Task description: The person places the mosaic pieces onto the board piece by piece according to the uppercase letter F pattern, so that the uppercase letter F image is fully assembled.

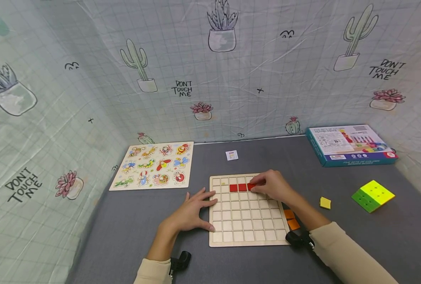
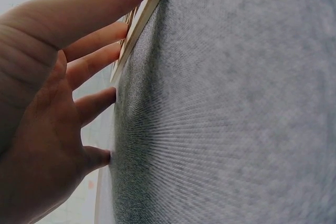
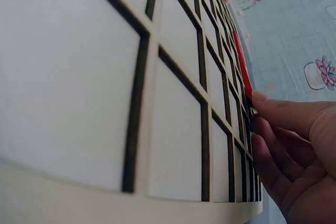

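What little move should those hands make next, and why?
Probably press the rightmost red tile flat into its square: the right hand pinches it beside two other red tiles in the same row, while the left hand touches the gridded board along its left edge.

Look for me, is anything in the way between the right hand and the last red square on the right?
No, nothing visible is in the way. The right hand already touches the rightmost red square on the gridded board. The left hand is away at the board's left edge.
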Available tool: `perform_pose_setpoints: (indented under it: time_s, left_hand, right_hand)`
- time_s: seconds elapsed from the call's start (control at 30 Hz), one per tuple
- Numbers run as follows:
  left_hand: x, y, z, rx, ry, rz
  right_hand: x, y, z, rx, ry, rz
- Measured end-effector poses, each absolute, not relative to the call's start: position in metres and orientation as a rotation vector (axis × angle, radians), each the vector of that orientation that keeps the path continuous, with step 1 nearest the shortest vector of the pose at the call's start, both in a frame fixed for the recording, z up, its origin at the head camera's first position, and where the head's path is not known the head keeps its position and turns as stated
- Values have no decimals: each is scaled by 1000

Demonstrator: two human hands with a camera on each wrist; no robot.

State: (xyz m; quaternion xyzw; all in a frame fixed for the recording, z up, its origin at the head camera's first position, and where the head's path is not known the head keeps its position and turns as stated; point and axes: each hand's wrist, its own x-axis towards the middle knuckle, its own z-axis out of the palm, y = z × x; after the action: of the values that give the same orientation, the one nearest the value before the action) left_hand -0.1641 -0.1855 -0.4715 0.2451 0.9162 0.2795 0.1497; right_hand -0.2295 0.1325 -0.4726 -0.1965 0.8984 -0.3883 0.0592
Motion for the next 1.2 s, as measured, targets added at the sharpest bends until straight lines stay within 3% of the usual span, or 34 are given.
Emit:
perform_pose_setpoints:
  time_s: [1.2]
  left_hand:
    - [-163,-186,-471,696,2633,800]
  right_hand:
    - [-229,127,-472,-484,2734,-1149]
